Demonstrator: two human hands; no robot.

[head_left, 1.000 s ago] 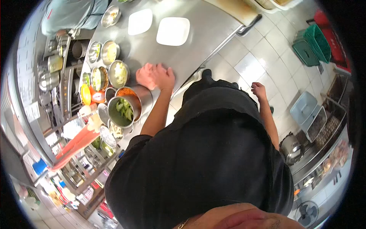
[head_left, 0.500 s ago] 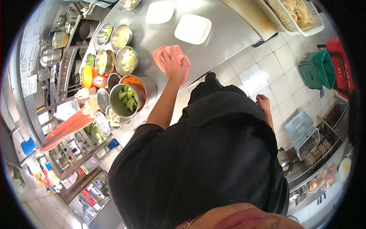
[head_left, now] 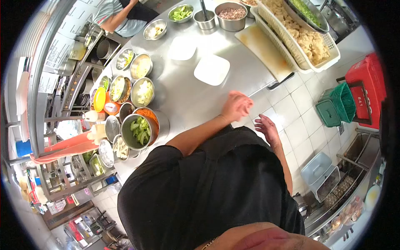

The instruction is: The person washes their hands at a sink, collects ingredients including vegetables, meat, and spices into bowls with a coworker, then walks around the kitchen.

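Observation:
My left hand is closed around a bunched pink cloth, held past the table's front edge in front of my body. The hand and cloth are slightly blurred. My right hand is close by on the right, fingers apart, with nothing in it. Two white rounded-square plates or lids, a nearer one and a farther one, lie on the steel table beyond my left hand.
Steel bowls of cut food and a deep pot of green vegetables line the table's left side. A cutting board and a cream basket are at far right. Another person stands beyond the far left. Bins stand right.
My left hand has moved right with the cloth, off the tabletop and in towards my body. My right hand has risen towards it. The view has tilted up, showing more of the table's far end.

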